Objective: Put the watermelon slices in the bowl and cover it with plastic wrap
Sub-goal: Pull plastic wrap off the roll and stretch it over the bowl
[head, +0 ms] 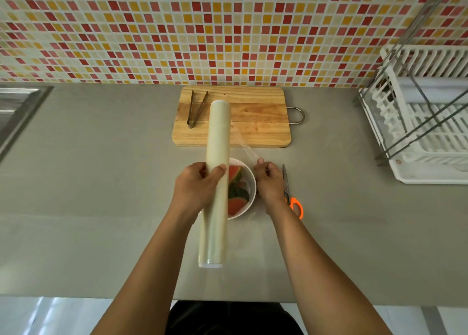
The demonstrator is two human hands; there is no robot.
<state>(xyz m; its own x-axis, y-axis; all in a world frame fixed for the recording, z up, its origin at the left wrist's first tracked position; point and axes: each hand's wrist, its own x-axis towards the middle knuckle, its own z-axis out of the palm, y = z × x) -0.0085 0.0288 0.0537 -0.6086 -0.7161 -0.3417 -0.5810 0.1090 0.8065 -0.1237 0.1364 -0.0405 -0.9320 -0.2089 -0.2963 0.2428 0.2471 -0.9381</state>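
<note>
Head view: the only camera, looking down on a grey counter (pixel 101 182) backed by a red, orange and cream mosaic wall.
Left hand: the left hand (pixel 196 186) wraps fingers and thumb round the middle of the plastic wrap roll (pixel 219 132), holding it raised, lengthwise, over the bowl's left side.
Right hand: the right hand (pixel 268 180) pinches the free edge of the film (pixel 244 146) just beside the bowl's right rim.
Why held so: roll on one side and pinched edge on the other lets the sheet be drawn taut across the opening, as I judge it.
Bowl: the white bowl (pixel 254 186) sits on the counter between the two hands, near the person.
Watermelon slices: the watermelon slices (pixel 235 205) already lie inside the bowl, red flesh and green rind showing.
Task stage: filling looks done and the covering is under way; the film is not yet cut from the roll.
Scissors: the orange-handled scissors (pixel 296 205) lie just beside the right wrist, likely kept close for cutting the sheet.
Cutting board: the wooden cutting board (pixel 255 124) lies beyond the bowl with metal tongs (pixel 196 109) resting on it.
Dish rack: a white dish rack (pixel 425 122) stands at the far right.
Writing: no brand, label or lettering can be read anywhere, the roll included.
</note>
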